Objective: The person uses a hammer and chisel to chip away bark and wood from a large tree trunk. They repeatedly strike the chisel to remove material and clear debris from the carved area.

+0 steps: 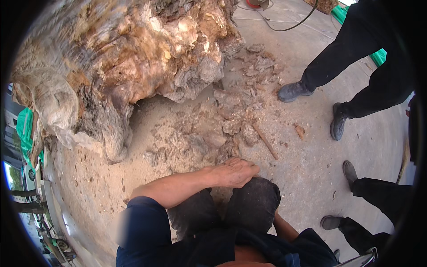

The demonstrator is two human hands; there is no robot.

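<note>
My left hand [235,172] reaches across from the left, back of the hand up, its fingers curled in just above my right knee [255,200]. Whatever lies inside those fingers, if anything, is hidden. Of my right arm only the forearm [284,227] shows, beside the right thigh; the hand itself is out of sight behind the leg. Just beyond my left hand lie broken bark and wood debris [204,133]. A thin brown stick [265,141] rests on the floor to the right of them. A huge gnarled wood trunk [133,58] looms at the upper left.
People in dark trousers stand at the right, one with grey shoes [296,91] near the debris. A dark cable [289,29] curves over the concrete floor [307,173] at the top. Green sheeting [26,129] shows at the left edge. A small wood chip [299,131] lies right of the stick.
</note>
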